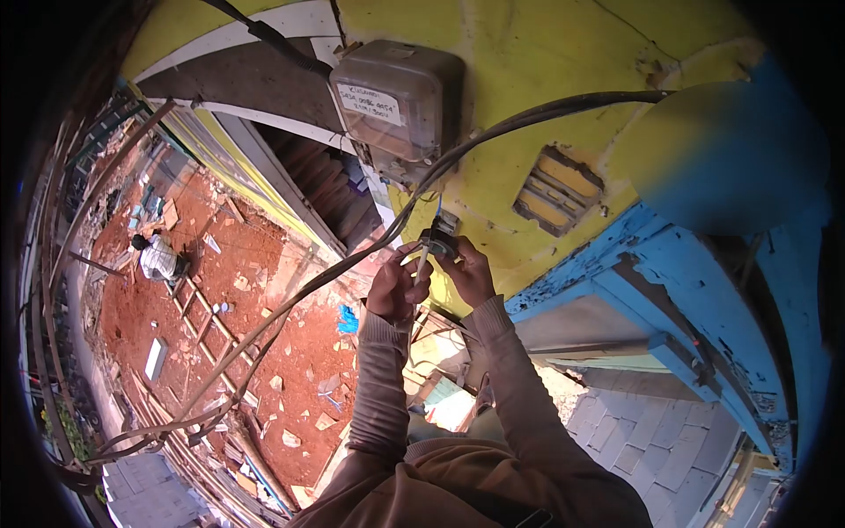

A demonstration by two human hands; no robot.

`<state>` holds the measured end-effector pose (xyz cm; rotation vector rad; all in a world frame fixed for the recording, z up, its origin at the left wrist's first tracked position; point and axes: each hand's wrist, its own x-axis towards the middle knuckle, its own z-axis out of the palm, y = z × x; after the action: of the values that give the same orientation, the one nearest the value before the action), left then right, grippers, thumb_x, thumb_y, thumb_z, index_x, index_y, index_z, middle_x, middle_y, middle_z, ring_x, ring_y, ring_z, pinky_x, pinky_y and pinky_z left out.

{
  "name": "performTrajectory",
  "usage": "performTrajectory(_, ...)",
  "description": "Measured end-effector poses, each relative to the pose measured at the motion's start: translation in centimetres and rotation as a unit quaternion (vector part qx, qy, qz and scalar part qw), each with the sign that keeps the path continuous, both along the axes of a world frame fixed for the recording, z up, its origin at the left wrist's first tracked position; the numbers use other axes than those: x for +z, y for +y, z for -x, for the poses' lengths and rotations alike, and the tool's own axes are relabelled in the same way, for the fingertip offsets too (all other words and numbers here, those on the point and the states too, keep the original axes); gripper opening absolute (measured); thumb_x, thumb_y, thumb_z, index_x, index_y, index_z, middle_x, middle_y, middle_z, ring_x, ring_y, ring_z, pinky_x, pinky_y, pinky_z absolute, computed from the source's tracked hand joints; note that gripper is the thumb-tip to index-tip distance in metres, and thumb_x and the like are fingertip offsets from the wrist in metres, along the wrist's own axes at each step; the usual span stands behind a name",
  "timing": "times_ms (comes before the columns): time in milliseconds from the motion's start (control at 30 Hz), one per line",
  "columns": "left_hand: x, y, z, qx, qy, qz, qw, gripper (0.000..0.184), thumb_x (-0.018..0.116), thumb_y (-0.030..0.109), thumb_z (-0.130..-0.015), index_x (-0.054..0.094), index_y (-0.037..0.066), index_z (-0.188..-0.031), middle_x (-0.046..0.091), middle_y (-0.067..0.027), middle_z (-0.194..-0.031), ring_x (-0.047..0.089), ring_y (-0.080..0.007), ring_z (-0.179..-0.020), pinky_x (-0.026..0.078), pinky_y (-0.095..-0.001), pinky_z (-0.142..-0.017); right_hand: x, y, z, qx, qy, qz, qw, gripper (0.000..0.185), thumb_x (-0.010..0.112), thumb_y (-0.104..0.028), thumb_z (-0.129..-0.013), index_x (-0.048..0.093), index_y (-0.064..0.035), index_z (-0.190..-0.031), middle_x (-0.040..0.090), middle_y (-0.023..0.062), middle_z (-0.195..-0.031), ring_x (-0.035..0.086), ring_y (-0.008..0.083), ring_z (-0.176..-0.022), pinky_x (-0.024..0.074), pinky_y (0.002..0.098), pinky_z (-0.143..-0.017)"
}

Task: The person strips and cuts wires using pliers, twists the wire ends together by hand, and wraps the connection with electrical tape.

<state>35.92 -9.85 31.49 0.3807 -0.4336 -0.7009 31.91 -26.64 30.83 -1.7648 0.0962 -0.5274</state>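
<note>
In the head view, both hands are raised in front of the yellow wall, just below an electricity meter (400, 101) in a brown box with a handwritten label. My right hand (471, 271) is closed on a small black block-shaped part (437, 241), its kind not clear. A slender white stick-like piece (422, 260) is in my left hand (396, 286), its upper end touching or very near the black part. From above, a thin blue wire (439, 205) runs down close to the black part.
Thick black cables (519, 117) sweep across the wall and down to the left. A slotted vent (559, 191) and blue woodwork (634, 251) lie to the right. Far below, a person (159, 259) crouches by a ladder (204, 321) on red, rubble-strewn ground (299, 387).
</note>
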Motion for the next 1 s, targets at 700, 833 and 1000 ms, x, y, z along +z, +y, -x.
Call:
performTrajectory(700,2.7,-0.7,1.1,0.110,-0.105,-0.284,0.947,0.106,0.064,0.071,-0.077,0.013,0.021,-0.155,0.058,-0.0072,-0.075,0.031,-0.0060,-0.042,0.023,-0.0210,-0.040,2.4,0.2,-3.9,0.092,0.026,0.270,0.958,0.043,0.059,-0.012,-0.087,0.051,-0.0048,-0.129,0.058,0.0199,-0.121,0.058,0.0361,-0.112,0.0497,0.0422,-0.091)
performTrajectory(833,3.2,-0.5,0.9,0.034,-0.135,-0.222,0.965,0.120,0.065,0.076,-0.072,0.004,0.019,-0.157,0.054,-0.0037,-0.076,0.032,-0.0052,-0.050,0.026,-0.0200,-0.045,2.1,-0.4,-3.7,0.088,-0.003,0.335,0.938,0.054,0.058,-0.010,-0.086,0.047,-0.0135,-0.138,0.056,0.0174,-0.129,0.063,0.0379,-0.102,0.0542,0.0461,-0.079)
performTrajectory(1000,3.1,-0.4,0.6,0.045,-0.194,-0.230,0.952,0.128,0.063,0.082,-0.067,0.003,0.015,-0.158,0.051,-0.0016,-0.082,0.032,-0.0052,-0.059,0.026,-0.0191,-0.050,6.1,-0.5,0.7,-0.100,0.140,0.203,0.964,0.038,0.066,-0.011,-0.079,0.062,-0.0043,-0.116,0.061,0.0166,-0.112,0.064,0.0319,-0.092,0.0523,0.0408,-0.079)
